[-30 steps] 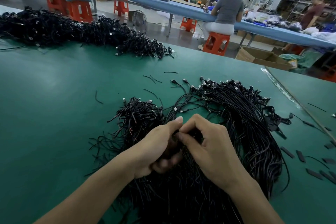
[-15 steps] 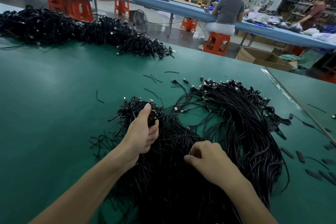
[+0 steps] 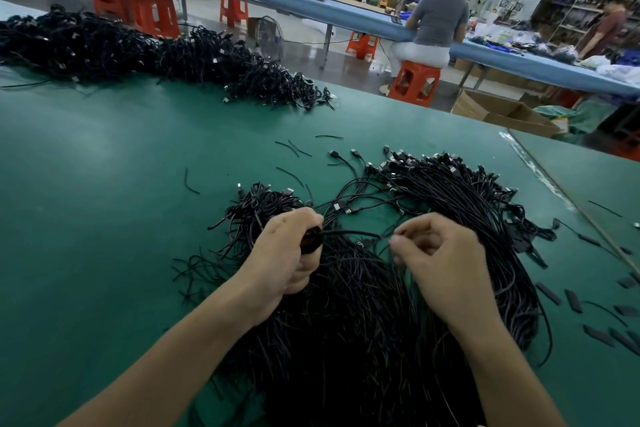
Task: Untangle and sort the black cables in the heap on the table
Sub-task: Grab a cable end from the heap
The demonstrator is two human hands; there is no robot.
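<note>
Gripping a bundle of black cables (image 3: 311,242) in your left hand (image 3: 287,253), you have all the fingers curled tight round it, over the left part of the heap (image 3: 346,340). The heap itself spreads on the green table (image 3: 104,218) directly under both your forearms, its right side fanning away from you in a long arc of aligned strands with plugs at the far end. Your right hand (image 3: 443,267) hovers over the middle of the heap with the fingers curled in, thumb and forefinger pinching a single cable (image 3: 349,232) that runs taut from the bundle across to that pinch. Just right of the heap lie several flat black strips (image 3: 575,300), apart from one another. Just beyond the heap a few short cable scraps (image 3: 294,149) are scattered. Well beyond the heap and to its left, a second pile (image 3: 138,48) of black cables stretches along the table's far edge. Far beyond the heap to its right sits an open cardboard box (image 3: 502,111), and a person (image 3: 436,17) sits on an orange stool (image 3: 414,83) facing away.
</note>
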